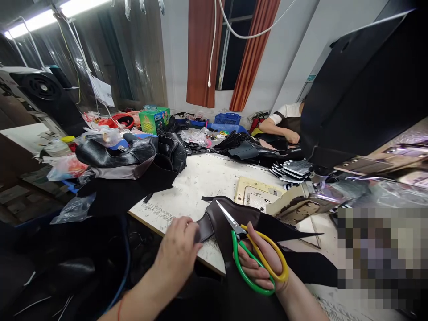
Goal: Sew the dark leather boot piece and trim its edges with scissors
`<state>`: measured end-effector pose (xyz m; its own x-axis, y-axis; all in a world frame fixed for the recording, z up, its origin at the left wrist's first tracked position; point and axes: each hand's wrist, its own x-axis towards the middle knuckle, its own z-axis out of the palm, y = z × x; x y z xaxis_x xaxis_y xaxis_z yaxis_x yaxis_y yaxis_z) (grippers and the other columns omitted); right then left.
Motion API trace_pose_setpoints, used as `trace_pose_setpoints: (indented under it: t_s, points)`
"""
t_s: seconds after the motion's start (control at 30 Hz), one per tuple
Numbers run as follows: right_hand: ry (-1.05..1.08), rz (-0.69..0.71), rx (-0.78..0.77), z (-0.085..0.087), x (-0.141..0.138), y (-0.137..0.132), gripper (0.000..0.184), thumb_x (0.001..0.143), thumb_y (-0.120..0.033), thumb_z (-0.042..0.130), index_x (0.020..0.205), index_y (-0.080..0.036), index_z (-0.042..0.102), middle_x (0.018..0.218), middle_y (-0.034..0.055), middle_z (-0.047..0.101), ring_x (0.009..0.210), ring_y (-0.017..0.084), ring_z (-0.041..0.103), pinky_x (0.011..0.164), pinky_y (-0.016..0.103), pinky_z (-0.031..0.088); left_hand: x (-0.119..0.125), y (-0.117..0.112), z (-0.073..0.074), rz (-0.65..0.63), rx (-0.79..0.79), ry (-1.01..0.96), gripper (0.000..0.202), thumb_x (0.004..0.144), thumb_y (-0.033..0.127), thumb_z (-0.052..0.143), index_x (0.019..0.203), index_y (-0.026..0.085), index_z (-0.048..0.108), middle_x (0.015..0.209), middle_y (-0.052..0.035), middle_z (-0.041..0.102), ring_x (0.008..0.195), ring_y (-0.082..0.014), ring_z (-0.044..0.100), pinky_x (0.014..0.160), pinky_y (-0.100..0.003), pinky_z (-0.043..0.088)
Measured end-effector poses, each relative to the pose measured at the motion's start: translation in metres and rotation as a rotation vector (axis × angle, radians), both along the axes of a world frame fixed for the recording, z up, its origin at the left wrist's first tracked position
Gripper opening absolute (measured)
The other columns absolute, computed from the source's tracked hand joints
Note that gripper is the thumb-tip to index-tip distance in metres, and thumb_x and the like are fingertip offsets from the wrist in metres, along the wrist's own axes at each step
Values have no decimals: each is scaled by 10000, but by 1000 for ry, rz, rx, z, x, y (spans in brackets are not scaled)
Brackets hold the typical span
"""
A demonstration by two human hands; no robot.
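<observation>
My right hand [259,261] is closed around a pair of scissors [236,228] with one green and one yellow handle. Their blades lie together and point up and left over a dark brown leather piece [219,223]. This piece rests on the white worktable [207,178] and hangs over its front edge. At its left end, my left hand [179,245] pinches a narrow greyish strip of it between thumb and fingers. Black cloth-like parts [287,229] extend from the leather to the right, beside the sewing machine's bed [257,196].
The sewing machine's dark head [354,98] looms at the right. Black leather parts [133,154] are heaped at the left, and striped bundles [292,170] lie behind the machine bed. A blue-rimmed bin [125,254] stands at lower left. Another person [279,125] sits at the back right.
</observation>
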<state>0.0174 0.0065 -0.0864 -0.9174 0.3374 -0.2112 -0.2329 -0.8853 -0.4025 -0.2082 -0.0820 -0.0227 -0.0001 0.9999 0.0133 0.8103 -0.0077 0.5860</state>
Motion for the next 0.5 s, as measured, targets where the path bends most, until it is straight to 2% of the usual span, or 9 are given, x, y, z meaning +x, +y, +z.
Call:
trace_pose_setpoints:
  t_s: [0.1,0.13,0.2,0.27,0.37,0.43,0.5]
  points:
    - [13,-12,-1,-1,0,-2,838,909,-727,161,666,-93,651,451,-31,451,253,20,255,227,151,362,29,-17,-17,-121,-91,-115,139,855,103,545,945,209,555,943,-50,637,887,-242,612,808,-377,486]
    - [21,-21,2,-2,0,-3,834,910,-725,161,678,-92,653,454,-33,452,255,19,251,230,150,365,37,-21,-22,-131,-128,-165,163,826,94,574,936,212,550,920,-40,639,855,-232,617,784,-362,495]
    - [43,-47,20,-5,1,-4,817,923,-707,165,694,-92,652,464,-34,454,258,19,251,235,148,366,50,-26,-31,-86,-156,-224,258,788,65,587,996,208,534,997,-57,629,903,-232,619,820,-364,499]
    - [92,-63,61,-7,2,-6,806,934,-690,170,694,-88,648,468,-34,451,259,21,257,235,148,359,61,-25,-34,-22,-143,-238,327,784,55,566,1077,192,516,1160,-108,580,1058,-253,586,919,-389,473]
    - [186,-93,111,-9,6,-10,791,944,-674,187,698,-79,646,474,-33,451,258,19,263,241,144,353,72,-19,-33,21,-130,-284,367,745,46,577,1087,173,544,1347,-149,462,1293,-296,430,1071,-431,355]
    - [229,-120,127,-9,10,-14,764,950,-661,224,724,-72,655,486,-35,456,261,14,259,252,138,356,78,-14,-33,35,-124,-383,376,679,19,593,1021,175,581,1295,-128,492,1278,-296,427,1070,-421,336]
    - [257,-141,138,-8,15,-19,731,945,-658,286,745,-66,665,494,-39,457,266,11,256,260,137,361,83,-9,-36,39,-127,-492,378,629,-6,573,954,185,602,1112,-77,568,1077,-249,540,957,-373,407]
